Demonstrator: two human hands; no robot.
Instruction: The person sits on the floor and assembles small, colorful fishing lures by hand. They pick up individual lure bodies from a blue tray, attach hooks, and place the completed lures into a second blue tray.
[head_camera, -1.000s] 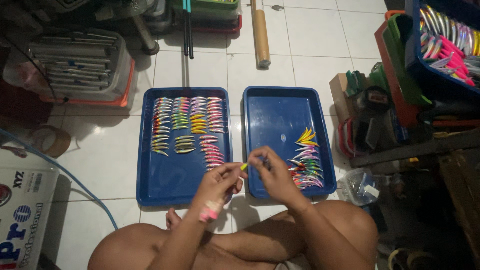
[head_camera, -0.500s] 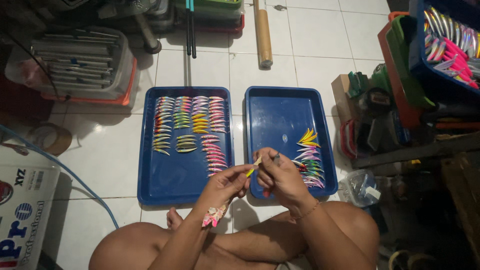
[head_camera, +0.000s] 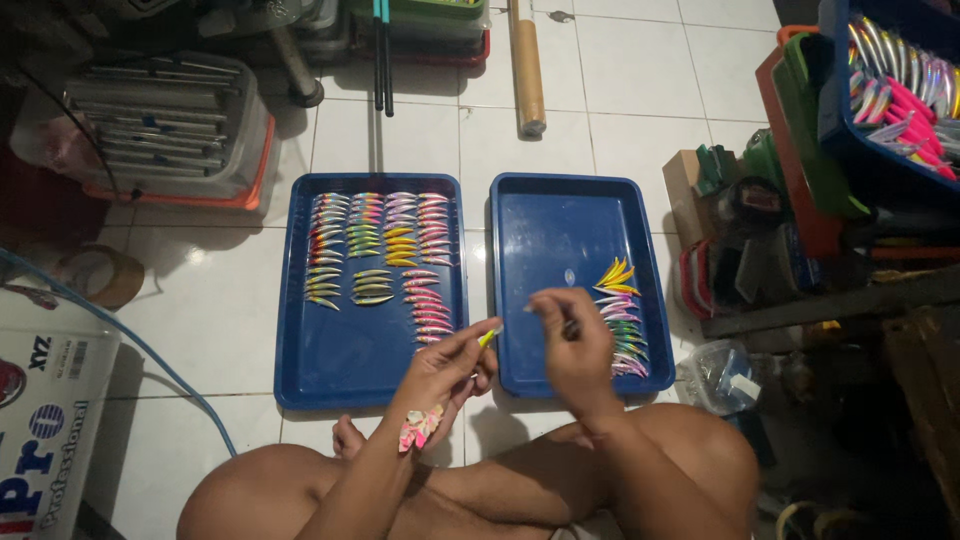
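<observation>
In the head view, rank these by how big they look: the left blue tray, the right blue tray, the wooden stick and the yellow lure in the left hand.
1. Left blue tray and right blue tray: too alike to rank.
2. Wooden stick.
3. Yellow lure in the left hand.

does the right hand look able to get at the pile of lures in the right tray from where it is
Probably yes: the right hand hovers above the right tray, the pile of lures lies just beside it, and nothing stands between them.

1. Two trays, left tray (head_camera: 300, 370) and right tray (head_camera: 560, 230), are deep blue
2. Lures in rows (head_camera: 380, 250) run pink, yellow, green and silvery
3. Lure (head_camera: 489, 336) at the left hand (head_camera: 440, 375) is yellow
4. Floor tiles (head_camera: 620, 90) are white
</observation>
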